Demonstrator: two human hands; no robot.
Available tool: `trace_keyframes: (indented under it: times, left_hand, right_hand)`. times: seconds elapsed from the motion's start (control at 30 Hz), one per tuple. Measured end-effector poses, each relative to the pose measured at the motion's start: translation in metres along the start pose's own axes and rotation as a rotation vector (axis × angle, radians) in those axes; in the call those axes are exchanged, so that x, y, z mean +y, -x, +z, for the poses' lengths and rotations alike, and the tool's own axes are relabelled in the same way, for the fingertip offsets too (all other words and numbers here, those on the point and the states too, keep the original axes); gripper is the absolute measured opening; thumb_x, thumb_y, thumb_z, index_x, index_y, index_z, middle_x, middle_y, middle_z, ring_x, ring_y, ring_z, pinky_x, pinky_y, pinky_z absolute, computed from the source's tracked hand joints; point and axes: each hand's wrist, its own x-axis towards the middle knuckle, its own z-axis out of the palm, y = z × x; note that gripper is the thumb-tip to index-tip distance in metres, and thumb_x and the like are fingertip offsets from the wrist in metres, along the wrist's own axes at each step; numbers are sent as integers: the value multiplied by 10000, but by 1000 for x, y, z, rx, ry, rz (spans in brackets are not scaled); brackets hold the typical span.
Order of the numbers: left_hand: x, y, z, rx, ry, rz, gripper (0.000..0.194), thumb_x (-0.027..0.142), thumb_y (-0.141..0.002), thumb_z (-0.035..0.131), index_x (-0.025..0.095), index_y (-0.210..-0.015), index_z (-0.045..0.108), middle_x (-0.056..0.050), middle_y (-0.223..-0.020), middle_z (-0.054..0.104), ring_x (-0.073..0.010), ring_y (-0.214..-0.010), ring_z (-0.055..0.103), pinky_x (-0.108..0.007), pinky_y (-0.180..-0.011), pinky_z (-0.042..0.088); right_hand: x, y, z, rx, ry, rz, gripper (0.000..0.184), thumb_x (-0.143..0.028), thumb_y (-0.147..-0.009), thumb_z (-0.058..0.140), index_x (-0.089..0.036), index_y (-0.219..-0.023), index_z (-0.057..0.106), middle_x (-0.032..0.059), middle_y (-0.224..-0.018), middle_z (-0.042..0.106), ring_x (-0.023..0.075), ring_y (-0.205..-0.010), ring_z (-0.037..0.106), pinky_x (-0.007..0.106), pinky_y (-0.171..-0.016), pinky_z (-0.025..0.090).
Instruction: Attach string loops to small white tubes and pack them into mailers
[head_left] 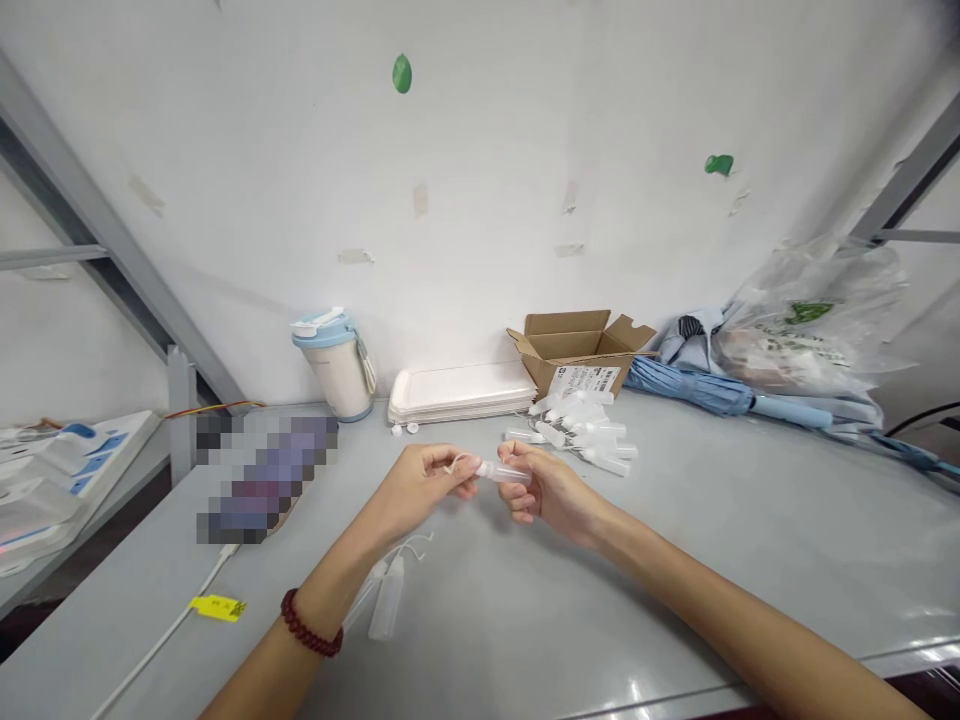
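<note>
Between my two hands, just above the grey table, is a small translucent plastic bottle (507, 473). My left hand (435, 475) pinches its cap end, where a thin white strand loops out by the thumb. The fingers of my right hand (551, 490) are curled around the other end of the bottle. Below my left wrist, partly hidden by it, lie a few similar bottles (388, 600) with thin white strands. A pile of such bottles (589, 425) rests beyond my right hand. Two small white caps (412, 428) sit on the table behind my left hand.
An open cardboard box (577, 350) stands against the wall beside stacked white trays (465, 390). A cream and blue tumbler (334, 370) is further left. A blurred phone-like object (274, 480) has a cable (172, 630) attached. A folded blue umbrella (697, 390) and plastic bag (810, 310) lie right.
</note>
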Motion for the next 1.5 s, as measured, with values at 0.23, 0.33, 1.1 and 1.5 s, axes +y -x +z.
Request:
trace_keyframes:
  times: [0.23,0.33,1.1,1.5]
  left_hand:
    - [0,2,5,34,-233,123,261,379,-812,520,148,-774,634,-21,-695,618,-135,-644,552,-246,-625,447]
    - [0,3,4,36,-239,167,231,352,-798,539,172,-898,644,-36,-879,647,-148,-754,561,-244,-674,457]
    - [0,3,7,-26,-289,145,276,378,-834,484,156,-770,636,-5,-675,593,-126,-629,537,-230,-598,426]
    - [5,5,4,-46,-168,21,326,436,-823,479,146,-776,619,-8,-646,595,-129,-574,563,-259,-592,451]
  right_hand:
    - [1,-1,-2,12,-23,-7,112,-310,-822,474,-232,-815,394,-74,-573,286,68,-484,211,187,-470,229]
    - [1,-1,-3,13,-16,4,121,-318,-817,484,-232,-818,399,-75,-572,290,66,-482,206,185,-466,225]
    - [-3,2,1,63,112,23,205,-404,-839,484,-233,-817,374,-94,-544,230,67,-482,171,191,-459,193]
    - [-4,4,-3,218,908,-440,252,-410,-875,456,-202,-981,550,11,-766,538,121,-631,447,247,-561,324]
